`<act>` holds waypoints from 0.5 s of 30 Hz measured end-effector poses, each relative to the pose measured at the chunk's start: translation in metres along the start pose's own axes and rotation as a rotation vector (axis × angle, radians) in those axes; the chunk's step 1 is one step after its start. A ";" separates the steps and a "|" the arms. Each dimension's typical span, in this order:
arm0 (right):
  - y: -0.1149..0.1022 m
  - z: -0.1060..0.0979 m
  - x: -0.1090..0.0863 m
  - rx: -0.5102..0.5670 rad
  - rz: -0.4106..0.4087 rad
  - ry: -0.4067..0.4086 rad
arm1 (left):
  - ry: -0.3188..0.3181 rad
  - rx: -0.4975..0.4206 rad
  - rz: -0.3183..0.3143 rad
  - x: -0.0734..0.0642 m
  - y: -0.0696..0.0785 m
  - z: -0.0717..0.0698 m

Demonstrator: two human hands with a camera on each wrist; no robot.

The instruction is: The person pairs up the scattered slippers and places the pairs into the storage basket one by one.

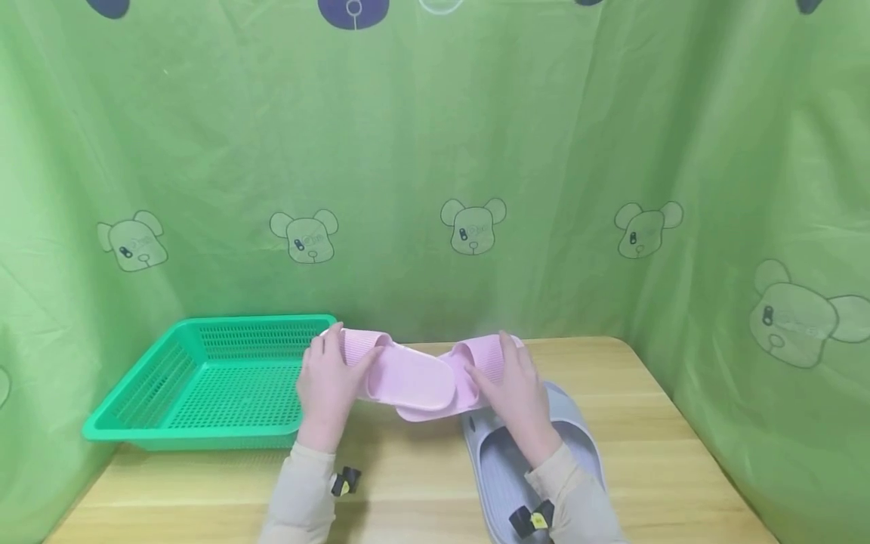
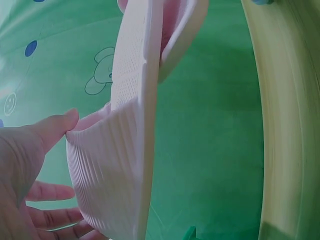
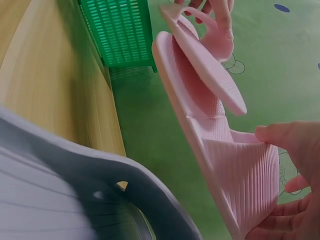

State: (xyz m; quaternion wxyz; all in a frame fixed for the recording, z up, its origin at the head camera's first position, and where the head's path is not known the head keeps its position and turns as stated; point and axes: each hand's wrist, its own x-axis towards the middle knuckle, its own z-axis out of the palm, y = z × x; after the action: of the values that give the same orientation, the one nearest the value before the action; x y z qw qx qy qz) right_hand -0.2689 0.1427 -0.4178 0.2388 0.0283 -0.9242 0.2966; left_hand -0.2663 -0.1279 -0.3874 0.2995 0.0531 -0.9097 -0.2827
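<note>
Two pink slippers are held up above the table, their heel ends overlapping. My left hand (image 1: 326,385) grips the left pink slipper (image 1: 411,375) by its ribbed strap, thumb at the strap's edge and fingers around the toe side. By its strap, the right pink slipper (image 1: 435,412) is gripped in my right hand (image 1: 513,389). The left slipper's heel lies in front of the right one's in the head view. Under my right forearm a larger grey slipper (image 1: 485,461) lies on the table, partly covered by the sleeve.
A green plastic basket (image 1: 197,436) with slotted walls stands at the left of the wooden table (image 1: 666,446). Green curtains (image 1: 401,151) printed with bear heads hang behind and on both sides. Black wrist-camera mounts (image 1: 347,480) stick out from the sleeves.
</note>
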 end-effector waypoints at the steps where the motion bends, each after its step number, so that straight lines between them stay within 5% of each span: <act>1: -0.001 0.000 -0.001 -0.002 0.000 0.004 | 0.006 0.002 0.002 -0.001 0.000 0.000; 15: -0.005 0.000 -0.005 -0.025 0.030 0.008 | 0.078 0.041 0.027 -0.008 0.009 0.005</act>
State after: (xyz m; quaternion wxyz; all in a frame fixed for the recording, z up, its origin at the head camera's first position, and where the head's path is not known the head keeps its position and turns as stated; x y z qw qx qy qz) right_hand -0.2639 0.1380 -0.4176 0.2384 0.0100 -0.9272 0.2888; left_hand -0.2618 -0.1161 -0.3901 0.3376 0.0578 -0.9035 -0.2578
